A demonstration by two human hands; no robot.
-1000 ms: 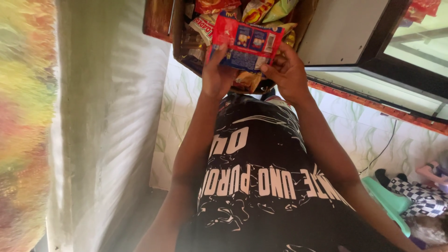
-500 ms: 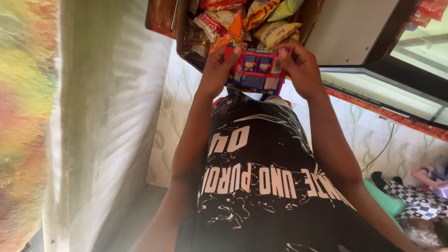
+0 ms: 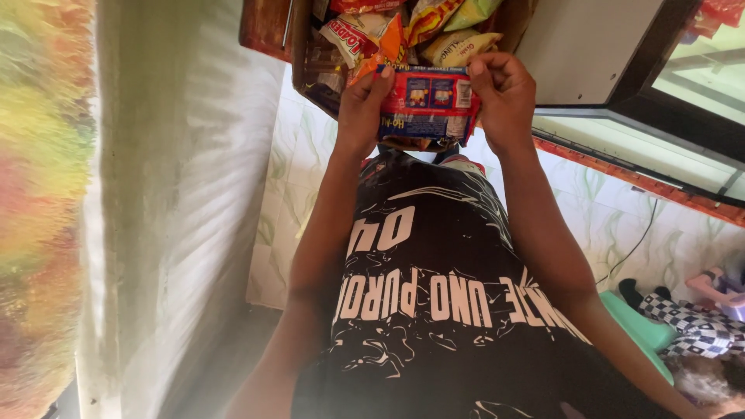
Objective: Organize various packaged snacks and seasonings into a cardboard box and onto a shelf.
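Red and blue foil wraps the flat snack packet (image 3: 425,105) that both hands hold up in front of the chest, just below the open box of snacks. The left hand (image 3: 363,109) pinches the packet's left edge, thumb up along the side with the fingers curled behind; the right hand (image 3: 504,97) is closed over the right edge in the same way, so the packet is stretched lightly between them. It looks light and thin, crinkly and a little slippery, with soft contents that could crush under a hard squeeze; the sealed side seams, where the hands already grip, seem the safest hold. Above, a dark cardboard box (image 3: 306,58) with its flaps open is crammed with more packets: a white and red bag (image 3: 353,35), an orange one (image 3: 392,46), and yellow and green bags (image 3: 458,46) pressed close together. A pale panel (image 3: 590,46) stands just beside the box.
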